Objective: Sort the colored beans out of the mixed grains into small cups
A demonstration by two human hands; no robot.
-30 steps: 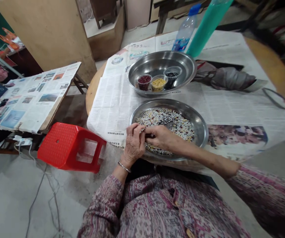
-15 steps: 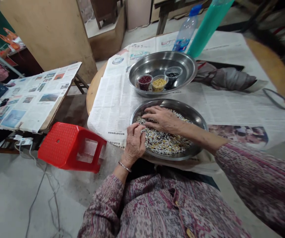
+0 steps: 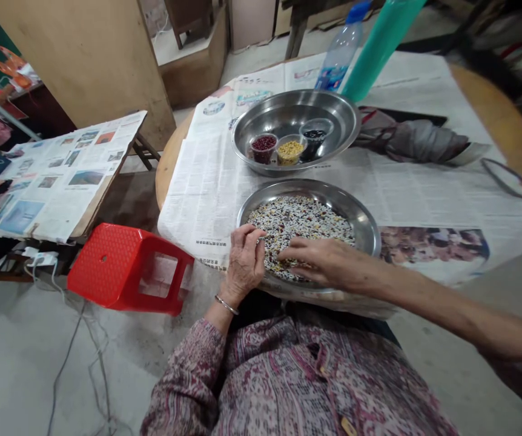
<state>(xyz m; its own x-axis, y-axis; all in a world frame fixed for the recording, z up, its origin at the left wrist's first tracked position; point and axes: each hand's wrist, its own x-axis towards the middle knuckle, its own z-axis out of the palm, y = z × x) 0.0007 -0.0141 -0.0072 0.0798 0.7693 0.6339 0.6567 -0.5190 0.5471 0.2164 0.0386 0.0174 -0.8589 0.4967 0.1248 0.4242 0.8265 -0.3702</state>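
We cannot confirm whether the left hand (image 3: 243, 260) holds anything: its curled fingers (image 3: 252, 235) are drawn together at the near-left rim of the round stainless-steel tray (image 3: 365, 230), concealing any contents. The tray holds mixed white, red and black beans (image 3: 300, 221). The right hand (image 3: 329, 260) lies open, fingers extended and slightly apart, touching the beans near the tray's near rim.

The tray stands near the edge of the round wooden table (image 3: 497, 115), on printed newspaper (image 3: 424, 194). Beyond it, a second stainless-steel tray (image 3: 347, 121) carries three small clear cups (image 3: 289, 151). A clear plastic bottle with a blue cap (image 3: 343, 54) is cut off by the top edge of the view. A red plastic stool (image 3: 129, 266) stands on the concrete floor (image 3: 25, 363) to the left of the table.
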